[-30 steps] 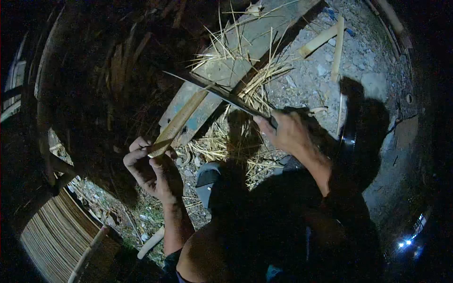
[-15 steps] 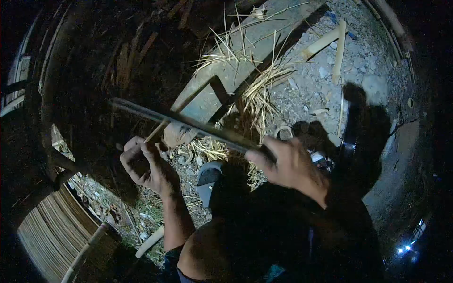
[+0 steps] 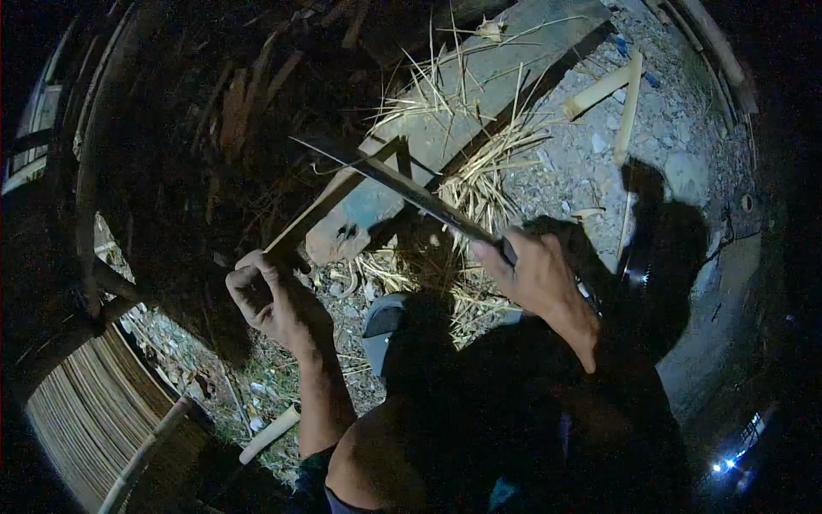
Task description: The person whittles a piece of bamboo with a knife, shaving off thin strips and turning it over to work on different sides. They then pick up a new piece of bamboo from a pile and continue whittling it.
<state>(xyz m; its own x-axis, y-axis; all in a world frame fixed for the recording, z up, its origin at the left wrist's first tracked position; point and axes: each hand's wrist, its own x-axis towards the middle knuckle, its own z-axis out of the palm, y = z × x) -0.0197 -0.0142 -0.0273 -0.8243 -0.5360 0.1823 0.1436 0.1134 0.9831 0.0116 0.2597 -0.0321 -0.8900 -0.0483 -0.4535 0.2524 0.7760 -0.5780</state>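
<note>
- Head view: the left hand (image 3: pixel 276 301) was closed round the lower end of a bamboo strip (image 3: pixel 318 208), which slanted up over the plank (image 3: pixel 479 90).
- The right hand (image 3: pixel 539 278) gripped the knife (image 3: pixel 402 184); its blade had risen from near the left fist back to the strip's upper end.
- Judging by that, another paring stroke was being set.

Left hand (image 3: pixel 274 300), centre-left, grips the lower end of the thin pale bamboo strip (image 3: pixel 317 210), which slants up & right. Right hand (image 3: pixel 535 274), centre-right, holds the long dark metal blade (image 3: pixel 402 184); the blade crosses the strip's top end. Behind both: flat grey wooden plank (image 3: pixel 479 86) on the gravel ground (image 3: pixel 591 163), w/ dry yellow bamboo slivers (image 3: pixel 484 167) on & beside it. Short pale bamboo pieces (image 3: pixel 599 90) lie right of the plank. Stack of thin bamboo slats (image 3: pixel 77 411) at bottom left.
</note>
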